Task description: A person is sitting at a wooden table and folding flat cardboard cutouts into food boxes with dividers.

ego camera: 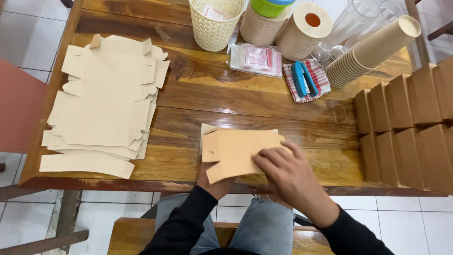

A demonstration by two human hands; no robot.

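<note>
Your right hand (288,174) lies with fingers spread on a flat tan box blank (236,152) at the near edge of the wooden bench (245,101). Your left hand (213,185) grips the blank from below, mostly hidden by it, so you cannot see its fingers. A pale sheet (206,128) peeks out behind the blank at its 11 o'clock.

At 9 o'clock, well apart, a loose stack of flat blanks (106,101) covers the bench's left end. At 3 o'clock stand rows of folded brown boxes (408,127), cut off by the frame edge. At 12 to 1 o'clock sit a cream basket (213,28), two paper rolls (288,28), a plastic packet (255,59), a blue stapler (304,79) on a checked cloth (323,78), and a lying stack of paper cups (373,52).
</note>
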